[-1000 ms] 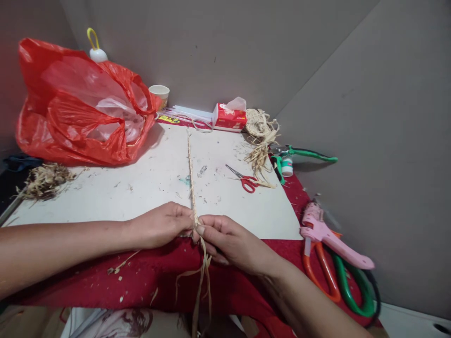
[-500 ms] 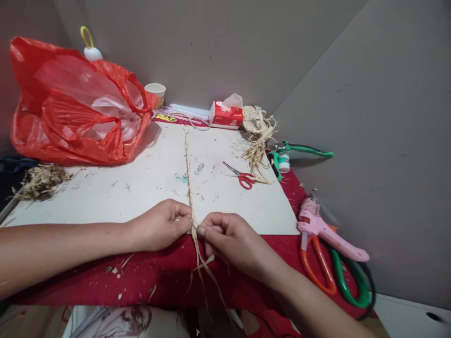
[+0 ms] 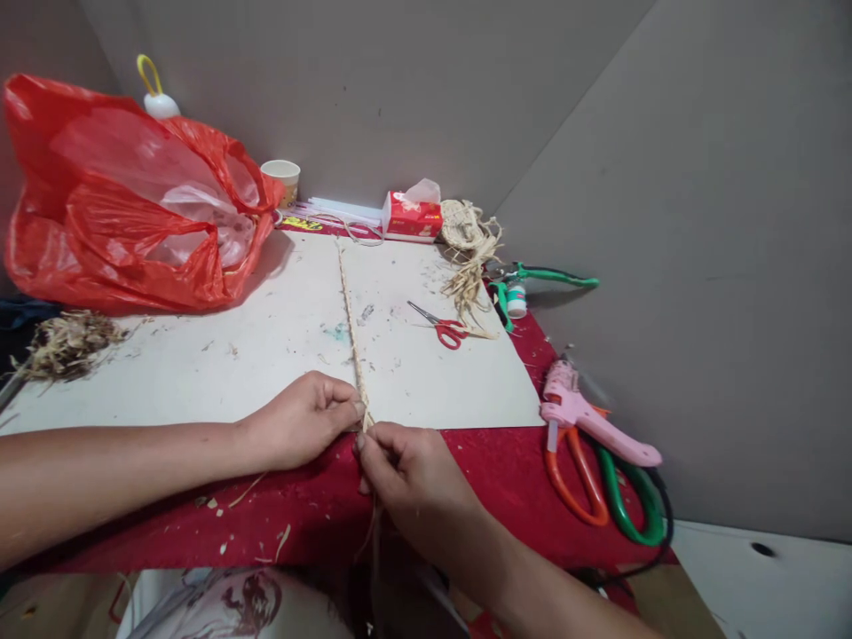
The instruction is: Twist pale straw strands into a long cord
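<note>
A thin pale braid of straw-like strands [image 3: 350,315] runs from the far side of the white board [image 3: 280,355] down to my hands. My left hand [image 3: 310,417] pinches its near end at the left, thumb against the fingers. Just below and to the right, my right hand [image 3: 406,461] is closed on the loose strands of the same braid. Some of these strands hang past the table's front edge, partly hidden behind my right hand. Red-handled scissors [image 3: 449,334] lie with blades apart to the right of the braid.
A red plastic bag [image 3: 120,222] fills the back left, near a paper cup [image 3: 283,182]. Behind the board are a tissue pack [image 3: 413,216] and a woven straw coil [image 3: 462,226]. A pink glue gun [image 3: 592,417] lies at right over orange and green handles. Straw scraps [image 3: 70,344] lie left.
My right hand has moved slightly down and left, closing over the strands below my left hand. My left hand keeps its pinch. The whole view has shifted a little.
</note>
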`<state>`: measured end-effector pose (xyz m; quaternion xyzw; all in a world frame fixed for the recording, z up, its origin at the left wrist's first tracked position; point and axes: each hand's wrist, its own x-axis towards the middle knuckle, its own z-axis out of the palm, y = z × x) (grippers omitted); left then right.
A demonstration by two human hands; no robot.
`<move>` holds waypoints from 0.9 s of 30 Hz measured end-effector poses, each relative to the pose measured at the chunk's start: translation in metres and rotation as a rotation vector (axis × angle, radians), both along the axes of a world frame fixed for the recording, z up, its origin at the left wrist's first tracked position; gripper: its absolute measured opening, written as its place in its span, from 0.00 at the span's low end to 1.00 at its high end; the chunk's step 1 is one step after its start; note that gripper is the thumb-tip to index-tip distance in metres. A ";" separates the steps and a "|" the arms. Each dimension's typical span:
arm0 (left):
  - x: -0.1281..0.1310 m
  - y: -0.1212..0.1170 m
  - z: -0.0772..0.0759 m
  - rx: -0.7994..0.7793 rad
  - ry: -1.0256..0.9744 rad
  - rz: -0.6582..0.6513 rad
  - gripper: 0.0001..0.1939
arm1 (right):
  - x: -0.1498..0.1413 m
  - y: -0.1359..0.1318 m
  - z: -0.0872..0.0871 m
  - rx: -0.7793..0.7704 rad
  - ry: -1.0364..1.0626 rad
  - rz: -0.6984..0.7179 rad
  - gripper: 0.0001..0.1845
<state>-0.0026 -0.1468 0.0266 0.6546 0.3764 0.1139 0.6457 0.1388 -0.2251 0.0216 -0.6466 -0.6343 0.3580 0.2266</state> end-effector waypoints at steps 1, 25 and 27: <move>0.000 -0.001 0.001 -0.004 0.004 0.007 0.14 | 0.000 -0.001 -0.001 0.038 -0.113 0.023 0.18; -0.014 0.001 0.007 -0.282 -0.263 0.013 0.13 | 0.022 0.016 0.022 -0.264 0.510 0.018 0.20; -0.016 0.002 0.004 -0.285 -0.270 -0.004 0.15 | 0.016 0.024 0.013 -0.330 0.600 0.125 0.20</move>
